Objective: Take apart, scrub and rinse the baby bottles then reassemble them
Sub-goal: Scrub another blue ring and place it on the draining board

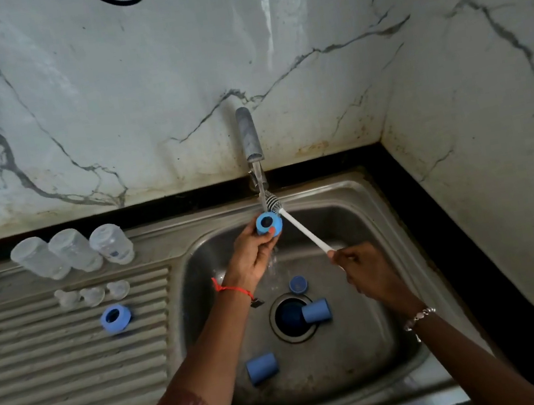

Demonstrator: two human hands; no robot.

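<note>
Sleeved left hand (254, 256) grips a blue ring (277, 221) under the tap's (248, 135) stream; right hand (363, 267) grips the brush (304, 231), its head beside the ring

Blue ring (268, 223); white brush handle (304, 231); grey-veined wall (103, 88).

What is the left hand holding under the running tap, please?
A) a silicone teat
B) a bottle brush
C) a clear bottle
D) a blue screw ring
D: the left hand grips a blue screw ring, its centre open, under the tap; the right hand holds the bottle brush.
</note>
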